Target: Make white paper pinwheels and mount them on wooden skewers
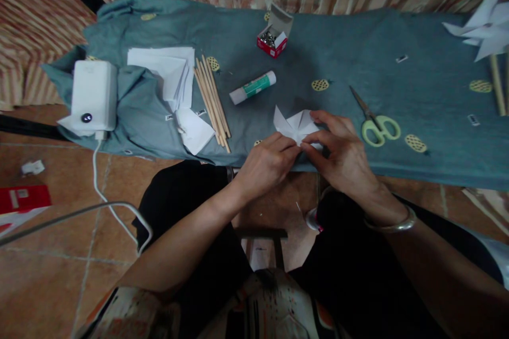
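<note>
2 hands (268,161) (344,156) holding paper (296,124) (folded), scissors (375,118) nearby

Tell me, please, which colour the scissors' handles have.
Light green handles, seen best in the head view.

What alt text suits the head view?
A person's left hand and right hand hold folded white paper over teal cloth. Nearby lie green-handled metal scissors, a white tube with green label, thin wooden sticks and an open red cardboard box.

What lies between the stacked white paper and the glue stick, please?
In the head view, the wooden sticks lie between the stacked white paper and the glue stick.
</note>
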`<action>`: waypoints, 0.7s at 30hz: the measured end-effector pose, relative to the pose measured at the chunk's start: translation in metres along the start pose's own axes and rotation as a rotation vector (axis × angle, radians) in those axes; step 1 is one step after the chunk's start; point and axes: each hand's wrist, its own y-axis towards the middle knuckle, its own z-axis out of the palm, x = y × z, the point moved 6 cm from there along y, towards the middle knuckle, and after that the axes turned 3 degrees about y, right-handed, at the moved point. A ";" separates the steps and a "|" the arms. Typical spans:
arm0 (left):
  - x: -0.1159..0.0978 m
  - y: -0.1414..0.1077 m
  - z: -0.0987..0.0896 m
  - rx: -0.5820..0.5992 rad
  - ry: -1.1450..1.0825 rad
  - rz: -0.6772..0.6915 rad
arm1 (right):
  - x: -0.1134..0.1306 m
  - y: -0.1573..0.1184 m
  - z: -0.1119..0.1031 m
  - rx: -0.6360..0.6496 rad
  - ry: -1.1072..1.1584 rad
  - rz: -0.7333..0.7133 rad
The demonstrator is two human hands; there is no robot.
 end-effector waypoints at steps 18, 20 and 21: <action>0.003 0.001 -0.001 -0.006 -0.074 -0.027 | 0.002 0.000 0.001 -0.006 0.053 -0.002; 0.003 0.001 -0.001 -0.002 -0.071 -0.024 | 0.002 0.000 0.002 -0.003 0.059 -0.003; 0.003 0.001 -0.001 0.000 -0.068 -0.023 | 0.002 -0.001 0.002 -0.003 0.060 -0.004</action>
